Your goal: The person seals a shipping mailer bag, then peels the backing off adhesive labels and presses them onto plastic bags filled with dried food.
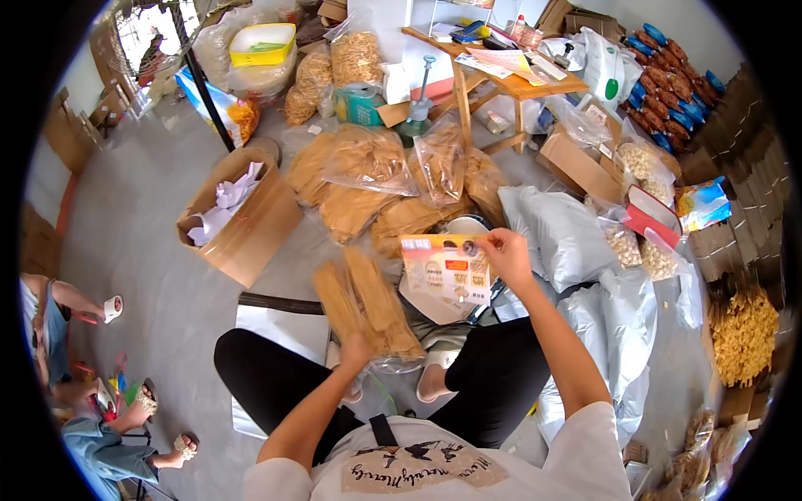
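Note:
My right hand (pixel 505 250) pinches the top right corner of a printed card (pixel 449 269) with orange and white areas and small pictures. The card hangs over a dark-rimmed container, mostly hidden behind it. My left hand (pixel 359 349) is closed on the lower part of a clear bag of tan strips (pixel 372 305), which lies in two bundles between my knees. More bags of tan strips (pixel 368 159) are piled on the floor just beyond. A stack of flat silver-white bags (pixel 280 321) lies at the left of my legs.
A cardboard box (pixel 251 230) with white paper stands at the left. Filled grey-white bags (pixel 568 234) lie at the right, beside an open carton (pixel 585 167). A wooden table (pixel 535 88) stands ahead. Other people's legs (pixel 125 417) show at the lower left.

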Demonstrator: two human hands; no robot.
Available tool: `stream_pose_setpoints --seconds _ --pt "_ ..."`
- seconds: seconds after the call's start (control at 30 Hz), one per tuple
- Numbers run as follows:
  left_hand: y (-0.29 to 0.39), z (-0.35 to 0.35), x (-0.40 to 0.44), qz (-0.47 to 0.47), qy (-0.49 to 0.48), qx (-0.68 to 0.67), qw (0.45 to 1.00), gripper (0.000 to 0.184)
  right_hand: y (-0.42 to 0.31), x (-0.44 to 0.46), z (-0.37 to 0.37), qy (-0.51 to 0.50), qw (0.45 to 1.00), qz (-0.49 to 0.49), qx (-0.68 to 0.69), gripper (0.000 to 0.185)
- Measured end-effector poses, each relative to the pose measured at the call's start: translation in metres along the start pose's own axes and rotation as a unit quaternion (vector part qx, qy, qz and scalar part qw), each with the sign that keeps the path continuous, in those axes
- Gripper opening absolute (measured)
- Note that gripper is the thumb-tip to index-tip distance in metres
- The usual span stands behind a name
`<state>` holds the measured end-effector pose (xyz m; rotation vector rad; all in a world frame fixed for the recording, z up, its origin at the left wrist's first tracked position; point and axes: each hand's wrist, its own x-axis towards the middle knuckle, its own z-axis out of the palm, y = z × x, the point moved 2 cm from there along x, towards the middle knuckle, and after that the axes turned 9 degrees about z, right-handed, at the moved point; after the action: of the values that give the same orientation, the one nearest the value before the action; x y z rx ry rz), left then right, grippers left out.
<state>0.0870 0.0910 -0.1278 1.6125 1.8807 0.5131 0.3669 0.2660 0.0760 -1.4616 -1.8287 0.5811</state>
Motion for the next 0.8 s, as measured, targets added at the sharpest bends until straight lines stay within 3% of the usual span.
stream_pose_setpoints --seconds 0.03,0.07,0.1,0.17,0.23,0.3,0.4,0.53,0.57,0.6,0.8 --pt "0.017 -0.005 -0.002 0.045 0.075 -0.064 0.994 0.034 -0.014 -0.012 0.006 -0.028 0.999 0.012 0.015 0.014" --pt "0.034 -0.013 -0.004 0.104 0.126 -0.213 0.963 0.032 -0.026 -0.026 0.015 -0.057 0.998 0.025 0.029 0.013" --pt "0.052 -0.025 -0.007 0.161 0.173 -0.355 0.904 0.031 -0.038 -0.041 0.025 -0.067 0.997 -0.010 0.039 0.011" --pt "0.103 -0.080 -0.020 0.172 0.195 -0.322 0.910 0.027 -0.063 -0.068 0.040 -0.109 0.990 -0.070 0.045 0.008" --pt "0.123 -0.107 -0.027 0.182 0.218 -0.292 0.913 0.023 -0.076 -0.094 0.065 -0.149 0.978 -0.013 0.146 0.008" --pt "0.125 -0.108 -0.029 0.161 0.068 -0.412 0.895 0.015 -0.079 -0.110 0.079 -0.177 0.967 0.014 0.182 0.010" --pt "0.111 -0.106 -0.034 0.130 0.094 -0.350 0.923 0.010 -0.084 -0.128 0.083 -0.184 0.969 0.065 0.154 0.012" --pt "0.107 -0.096 -0.044 0.071 0.119 -0.478 0.867 0.009 -0.086 -0.144 0.087 -0.151 0.970 0.075 0.173 0.012" --pt "0.111 -0.093 -0.048 0.078 0.181 -0.502 0.842 0.009 -0.088 -0.146 0.087 -0.112 0.981 0.046 0.152 0.011" --pt "0.117 -0.095 -0.053 0.074 0.184 -0.504 0.841 0.009 -0.090 -0.148 0.087 -0.073 0.989 0.017 0.130 0.010" --pt "0.114 -0.096 -0.065 0.026 0.125 -0.546 0.828 0.014 -0.111 -0.151 0.091 -0.088 0.993 -0.082 0.024 0.006"
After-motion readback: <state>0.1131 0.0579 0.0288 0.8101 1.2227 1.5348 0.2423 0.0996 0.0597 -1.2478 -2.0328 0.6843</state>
